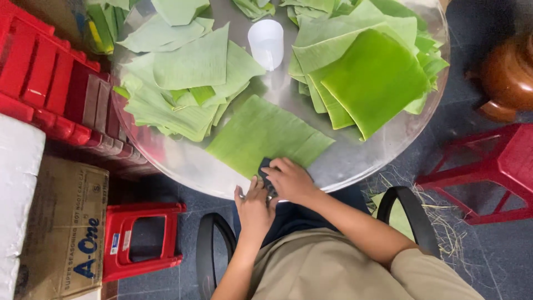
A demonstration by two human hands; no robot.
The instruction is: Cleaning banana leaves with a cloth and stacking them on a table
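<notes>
The right hand (288,179) presses a dark cloth (265,169), mostly hidden beneath it, onto a banana leaf (261,136) at the round metal table's (183,164) near edge. The left hand (252,208) rests beside it, fingers loosely together; whether it pinches the cloth I cannot tell. The floor is dark.

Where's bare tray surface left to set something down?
Bare metal shows on the round tray at the near-left rim, between the left leaf pile and the single leaf, and at the near-right rim below the right stack. A small gap surrounds the white cup. Elsewhere leaves crowd it; both hands occupy the near edge.
</notes>
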